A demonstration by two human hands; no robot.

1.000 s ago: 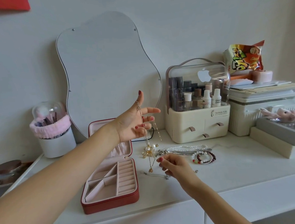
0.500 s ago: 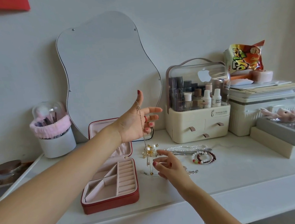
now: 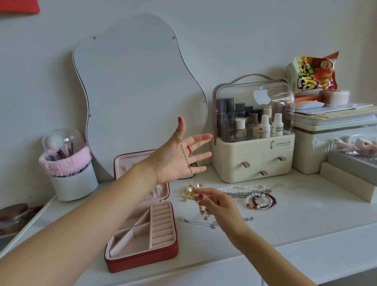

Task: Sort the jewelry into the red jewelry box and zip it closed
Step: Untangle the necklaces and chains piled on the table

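Necklace (image 3: 188,163) hanging from spread left hand (image 3: 177,159), pinched low by right hand (image 3: 219,204), could knot if dropped fast.

jewelry box (image 3: 143,234) left of bracelets (image 3: 261,201), mirror (image 3: 138,90) behind

The red jewelry box (image 3: 144,258) looked like grained leatherette outside, with matt pink velvety lining. Just right of it, a thin shiny metal chain (image 3: 185,159) hung, and glossy beaded bracelets (image 3: 261,201) lay farther right. Behind the box stood a smooth mirror (image 3: 133,90); to its right, a glossy plastic organizer (image 3: 255,155).
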